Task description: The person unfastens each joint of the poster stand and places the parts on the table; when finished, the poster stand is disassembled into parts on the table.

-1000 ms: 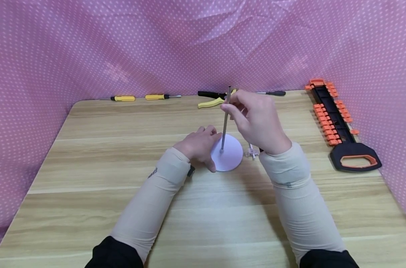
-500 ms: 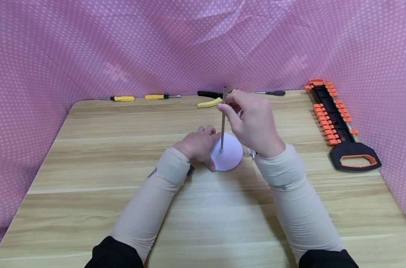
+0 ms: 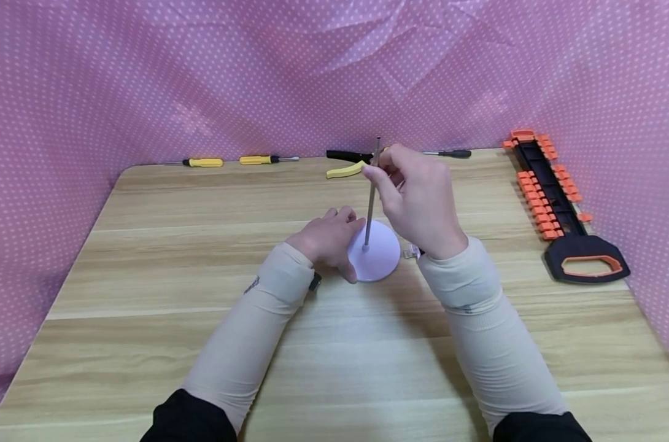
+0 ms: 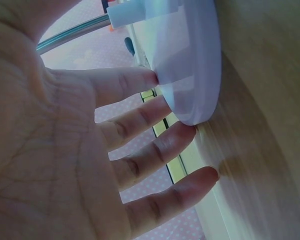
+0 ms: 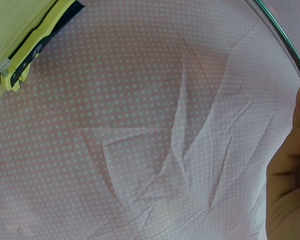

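Note:
A round white base [image 3: 386, 258] lies flat on the table, with a thin metal rod [image 3: 370, 212] rising from its central socket [image 4: 125, 13]. My left hand [image 3: 330, 239] holds the base by its left rim, thumb on the near side and fingers on the far side. In the left wrist view, fingertips touch the rim of the disc. High on the rod, my right hand [image 3: 423, 190] pinches it between thumb and forefinger, its top end sticking out above. The rod leans slightly right. Only part of the right hand shows in the right wrist view.
A small clear plastic piece [image 3: 410, 251] lies just right of the base, partly hidden by the right wrist. Along the back edge are yellow screwdrivers [image 3: 204, 162], yellow-black pliers [image 3: 345, 170] and a black-handled screwdriver [image 3: 456, 154]. A black-and-orange rack [image 3: 585, 258] lies at the right.
The rod's top tipped left half a second ago and now leans right again. My right hand moved with it, its wrist now slightly further left than a second ago. The left hand stays put.

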Motion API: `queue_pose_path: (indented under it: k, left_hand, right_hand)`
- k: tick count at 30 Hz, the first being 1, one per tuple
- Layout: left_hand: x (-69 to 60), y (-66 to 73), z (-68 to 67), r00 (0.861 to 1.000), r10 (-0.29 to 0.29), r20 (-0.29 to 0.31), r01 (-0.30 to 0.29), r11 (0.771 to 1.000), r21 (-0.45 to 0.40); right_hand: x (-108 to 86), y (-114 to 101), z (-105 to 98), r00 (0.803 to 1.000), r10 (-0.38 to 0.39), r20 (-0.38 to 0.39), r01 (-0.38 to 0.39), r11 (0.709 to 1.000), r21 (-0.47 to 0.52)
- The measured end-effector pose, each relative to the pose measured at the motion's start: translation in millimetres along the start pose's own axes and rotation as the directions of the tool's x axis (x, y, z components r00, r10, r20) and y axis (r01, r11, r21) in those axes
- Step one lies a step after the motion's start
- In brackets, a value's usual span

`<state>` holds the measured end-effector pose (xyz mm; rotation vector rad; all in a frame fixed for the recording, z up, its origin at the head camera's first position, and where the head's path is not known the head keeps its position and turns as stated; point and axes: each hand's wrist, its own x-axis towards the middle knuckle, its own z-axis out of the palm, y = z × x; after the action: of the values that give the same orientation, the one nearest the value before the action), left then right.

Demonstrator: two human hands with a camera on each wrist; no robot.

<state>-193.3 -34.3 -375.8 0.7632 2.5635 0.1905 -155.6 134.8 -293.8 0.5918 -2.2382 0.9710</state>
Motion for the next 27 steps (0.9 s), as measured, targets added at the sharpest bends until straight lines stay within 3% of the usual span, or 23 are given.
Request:
queue_pose_path:
  k: [19,22,24,27]
  left_hand:
    - [1.0,1.6,-0.1,1.0,-0.016,-0.003,0.016,1.0,-0.007]
    - [1.0,1.4,0.8,1.0,-0.014,-0.009,0.014,1.0,-0.002]
    - [1.3,1.1,1.3,1.0,-0.013,-0.012,0.013,1.0,0.006]
    - [1.7,0.4,1.9,1.0,-0.01,-0.015,0.01,1.0,0.014]
  right_hand:
    - [1.1,1,-1,0.997,0.067,-0.027,-0.067,0.998,-0.001]
    - [2.8,2,-6,0.995,0.092,0.025,-0.093,0.995,0.026]
    - [4.1,5,-11,0.988,0.116,0.102,-0.123,0.991,0.059]
    - [6.2,10,-19,0.955,0.144,0.261,-0.178,0.978,0.112]
